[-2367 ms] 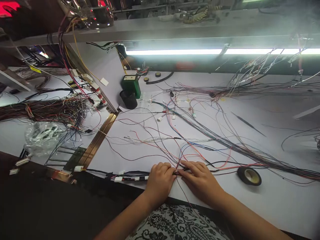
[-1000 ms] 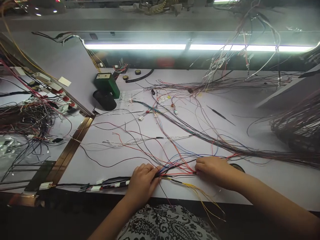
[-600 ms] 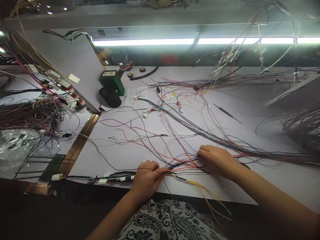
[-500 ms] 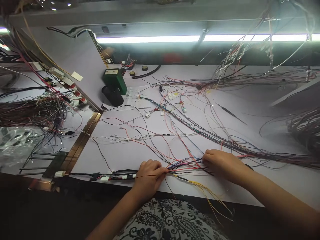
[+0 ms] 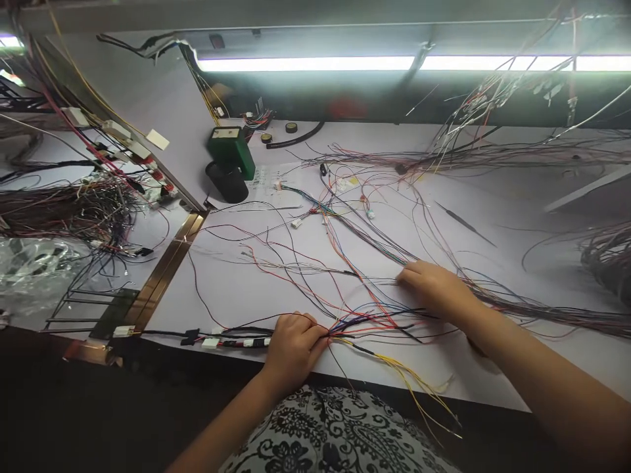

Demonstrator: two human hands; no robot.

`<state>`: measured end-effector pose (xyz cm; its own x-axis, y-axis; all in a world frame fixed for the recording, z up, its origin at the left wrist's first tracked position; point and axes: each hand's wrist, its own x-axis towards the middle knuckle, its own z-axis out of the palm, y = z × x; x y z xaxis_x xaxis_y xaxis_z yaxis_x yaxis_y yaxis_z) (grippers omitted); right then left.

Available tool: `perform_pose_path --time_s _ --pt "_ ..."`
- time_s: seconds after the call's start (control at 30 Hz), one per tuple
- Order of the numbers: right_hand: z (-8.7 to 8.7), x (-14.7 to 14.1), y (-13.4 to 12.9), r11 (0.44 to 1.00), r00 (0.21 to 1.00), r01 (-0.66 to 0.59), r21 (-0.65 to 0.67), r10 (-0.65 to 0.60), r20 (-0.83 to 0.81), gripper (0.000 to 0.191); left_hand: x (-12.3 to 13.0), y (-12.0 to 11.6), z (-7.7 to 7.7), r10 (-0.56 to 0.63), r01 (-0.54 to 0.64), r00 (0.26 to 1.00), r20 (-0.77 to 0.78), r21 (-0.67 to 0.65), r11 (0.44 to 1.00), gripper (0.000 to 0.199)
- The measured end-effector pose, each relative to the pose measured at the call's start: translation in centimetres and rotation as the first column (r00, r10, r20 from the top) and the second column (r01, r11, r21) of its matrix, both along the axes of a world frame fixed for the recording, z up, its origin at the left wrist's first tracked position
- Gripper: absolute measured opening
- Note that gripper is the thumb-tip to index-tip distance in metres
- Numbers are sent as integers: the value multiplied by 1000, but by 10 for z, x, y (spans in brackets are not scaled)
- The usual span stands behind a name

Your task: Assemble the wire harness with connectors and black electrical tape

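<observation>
My left hand (image 5: 296,341) is closed around a wire harness near the front edge of the table, thumb and forefinger pinching it. To its left the harness runs on as a dark sleeved bundle with white connectors (image 5: 211,343). From its right side fan blue, red and black wires (image 5: 365,316), and a bunch of yellow wires (image 5: 394,368) trails off the edge. My right hand (image 5: 428,286) is at the long bundle of dark and green wires (image 5: 374,242), fingers curled down on thin wires. What its fingertips hold is hidden.
Behind lie a green box (image 5: 231,151), a black cup (image 5: 227,182), a printed sheet (image 5: 271,184) and tweezers (image 5: 466,222). A metal strip (image 5: 170,269) crosses the table at left, beyond it tangled wires (image 5: 89,210) and clear plastic bags (image 5: 39,276). Wires hang from above at right.
My right hand has moved from the fanned blue and red wires up and away to the long dark bundle. My left hand keeps its grip on the harness. The view has shifted slightly.
</observation>
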<state>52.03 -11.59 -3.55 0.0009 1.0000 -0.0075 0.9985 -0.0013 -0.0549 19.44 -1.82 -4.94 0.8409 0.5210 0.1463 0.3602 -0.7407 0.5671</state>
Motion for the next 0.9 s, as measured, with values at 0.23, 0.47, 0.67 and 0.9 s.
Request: perform_pose_path --time_s 0.23,0.47,0.67,0.9 --pt "22 -57 -21 993 960 -103 53 113 -257 21 -3 6 3 -119 134 969 216 -55 989 27" --pt "7 -100 -1 995 976 -83 56 92 -197 17 -10 4 -2 -16 93 958 288 -256 962 34" --pt "-7 -97 -7 979 963 -131 154 162 -214 14 0 4 0 61 -30 993 98 -286 958 42" --pt "-7 -97 -18 959 921 -156 236 228 -315 18 10 0 10 -23 4 996 -83 -221 975 29"
